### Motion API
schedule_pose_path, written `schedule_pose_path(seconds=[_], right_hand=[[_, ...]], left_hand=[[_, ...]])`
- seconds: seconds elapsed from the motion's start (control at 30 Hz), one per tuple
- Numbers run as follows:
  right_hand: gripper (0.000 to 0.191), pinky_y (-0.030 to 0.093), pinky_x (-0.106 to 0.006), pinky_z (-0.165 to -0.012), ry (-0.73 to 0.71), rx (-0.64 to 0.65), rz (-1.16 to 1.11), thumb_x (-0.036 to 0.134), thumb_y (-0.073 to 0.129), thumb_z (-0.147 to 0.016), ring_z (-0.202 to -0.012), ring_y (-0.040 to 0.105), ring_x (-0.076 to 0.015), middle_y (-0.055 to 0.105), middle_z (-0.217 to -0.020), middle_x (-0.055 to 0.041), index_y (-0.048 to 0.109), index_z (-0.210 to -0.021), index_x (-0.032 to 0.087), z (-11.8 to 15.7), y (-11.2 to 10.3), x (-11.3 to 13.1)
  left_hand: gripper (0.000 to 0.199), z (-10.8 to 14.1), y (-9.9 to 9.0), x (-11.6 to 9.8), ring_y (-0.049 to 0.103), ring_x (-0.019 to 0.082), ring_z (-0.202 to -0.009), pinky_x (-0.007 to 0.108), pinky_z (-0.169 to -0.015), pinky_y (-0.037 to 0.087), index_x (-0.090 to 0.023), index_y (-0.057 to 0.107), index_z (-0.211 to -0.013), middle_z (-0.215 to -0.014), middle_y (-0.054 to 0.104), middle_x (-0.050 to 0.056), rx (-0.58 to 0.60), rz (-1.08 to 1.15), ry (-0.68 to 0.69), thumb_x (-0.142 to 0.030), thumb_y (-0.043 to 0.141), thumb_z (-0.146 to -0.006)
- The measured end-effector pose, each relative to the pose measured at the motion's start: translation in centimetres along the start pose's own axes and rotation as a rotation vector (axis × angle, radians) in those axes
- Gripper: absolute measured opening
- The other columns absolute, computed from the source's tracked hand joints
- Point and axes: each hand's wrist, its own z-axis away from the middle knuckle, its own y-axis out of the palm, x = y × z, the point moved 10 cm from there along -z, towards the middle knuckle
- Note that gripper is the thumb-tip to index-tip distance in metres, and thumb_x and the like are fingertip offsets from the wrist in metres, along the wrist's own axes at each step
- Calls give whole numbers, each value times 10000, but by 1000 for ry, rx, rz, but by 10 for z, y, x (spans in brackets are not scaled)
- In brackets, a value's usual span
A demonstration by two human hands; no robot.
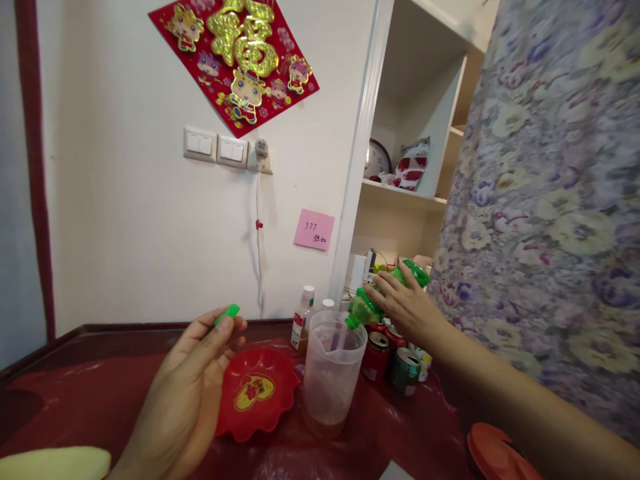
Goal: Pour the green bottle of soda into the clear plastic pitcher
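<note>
Bottle [366, 308] tilts, clamped in right hand [407, 300], left [183, 380] pinching cap [231, 311]; pink note [314, 230] reads "377".

On the wall, between the two hands and higher than them, there is a pink note [314, 230]. It has handwriting in dark ink: the number "377", and under it some small Chinese characters, which I cannot read surely. Above the left hand [193, 373], high on the wall, a red diamond decoration [240, 60] carries one big gold Chinese character, "福". Near the right hand [400, 300], the cans and the bottle with the white cap [303, 319] have printed labels, but their words are too small to read.
</note>
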Motion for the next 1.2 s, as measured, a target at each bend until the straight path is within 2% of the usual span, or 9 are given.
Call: schedule_pose_path(seconds=[0.2, 0.37, 0.53, 0.67, 0.77, 0.87, 0.97, 1.07, 1.2], right_hand=[[597, 152, -637, -1133, 96, 23, -123, 3, 510, -766, -1226, 509, -346, 627, -1234, -157, 542, -1338, 172, 5, 7, -9], [534, 329, -605, -1015, 253, 80, -336, 105, 585, -741, -1132, 573, -373, 657, -1166, -153, 581, -1270, 173, 13, 15, -24], [526, 492, -460, -783, 357, 158, -657, 212, 657, -694, -1020, 640, -370, 691, -1106, -124, 608, -1218, 209, 22, 29, -32], [534, 537, -351, -785, 337, 167, -981, 220, 657, -705, -985, 678, -268, 717, -1112, -47, 571, -1232, 228, 25, 32, -24], [560, 552, -371, -848, 339, 143, -1318, 308, 657, -753, -1014, 680, -263, 710, -1157, -62, 513, -1284, 203, 27, 18, -13], [593, 544, -422, -873, 441, 102, -1747, 358, 706, -739, -1048, 663, -303, 705, -1163, -84, 520, -1279, 199, 30, -6, 2], [588, 529, -408, -874, 453, 92, -1908, 303, 739, -709, -1033, 655, -294, 715, -1114, -56, 545, -1259, 224, 29, -36, 30], [581, 518, -386, -876, 344, 103, -2031, 220, 734, -664, -993, 654, -272, 708, -1101, -46, 580, -1224, 216, 20, -55, 73], [587, 496, -359, -923, 105, 60, -2200, 157, 712, -690, -990, 641, -240, 682, -1125, -29, 578, -1258, 225, 4, -66, 122]], left_hand=[[363, 0, 3, 10, 614, 134, -901, 169, -727, 536, -211, 731, -1003, -1000, 699, 13, 17, -18, -43, -305, 869, -681], [386, 2, 7, 26, 636, 139, -914, 189, -742, 532, -238, 720, -1047, -1018, 710, 6, 38, -36, -127, -293, 866, -694], [398, 5, 9, 35, 652, 136, -911, 190, -754, 522, -246, 702, -1039, -991, 715, -6, 34, -93, -129, -299, 878, -687], [367, 9, 17, 43, 665, 124, -863, 195, -748, 527, -262, 681, -1050, -977, 702, -23, 99, -137, -129, -325, 854, -733], [345, 13, 21, 52, 678, 115, -806, 205, -729, 536, -280, 661, -1074, -979, 700, -31, 138, -116, -176, -309, 826, -773], [335, 14, 22, 56, 683, 114, -774, 207, -710, 539, -286, 649, -1095, -962, 706, -27, 145, -97, -209, -318, 803, -800], [334, 13, 20, 53, 679, 121, -796, 209, -729, 538, -271, 656, -1095, -957, 711, -11, 125, -62, -210, -325, 803, -799], [363, 11, 17, 43, 668, 148, -879, 233, -775, 539, -240, 668, -1105, -999, 710, 28, 96, 5, -183, -351, 808, -789], [413, 15, 20, 32, 667, 190, -945, 280, -817, 537, -228, 660, -1169, -1059, 702, 60, 121, 71, -162, -340, 801, -797]])
